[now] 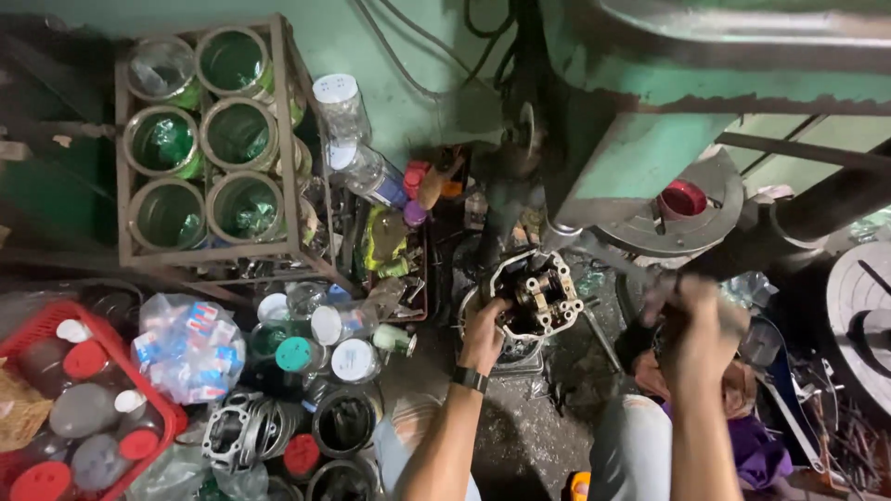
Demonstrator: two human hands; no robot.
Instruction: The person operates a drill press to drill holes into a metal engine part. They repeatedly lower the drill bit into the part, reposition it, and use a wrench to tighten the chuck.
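My left hand (483, 336) grips the lower left edge of a grimy metal engine part (535, 295), my fingers curled tight against its rim. The part sits on the dirty floor (538, 427) between my knees, tipped so its open face looks up at me, with small brassy and steel pieces showing inside. A dark watch (470, 378) bands my left wrist.

My right hand (698, 320) is raised to the right of the engine part, apart from it. It is blurred, with the fingers bunched together, and I cannot tell whether they are clamped on anything. A thin metal rod (608, 255) runs from near the top of the engine part toward that hand, but the blur hides where it ends.

To my left stands a metal rack (283, 139) holding green tins with open tops. Below it lies a clutter of jars with white, teal and red lids (329, 343), a clear bag of small packets (190, 348), and a ribbed metal cylinder (249, 429). A red basket (139, 380) at the far left holds more capped jars.

Behind the engine part rises a green-painted machine (650, 139), with a round metal plate and a red cup (683, 199) on it. Purple cloth (756, 455) lies by my right knee.
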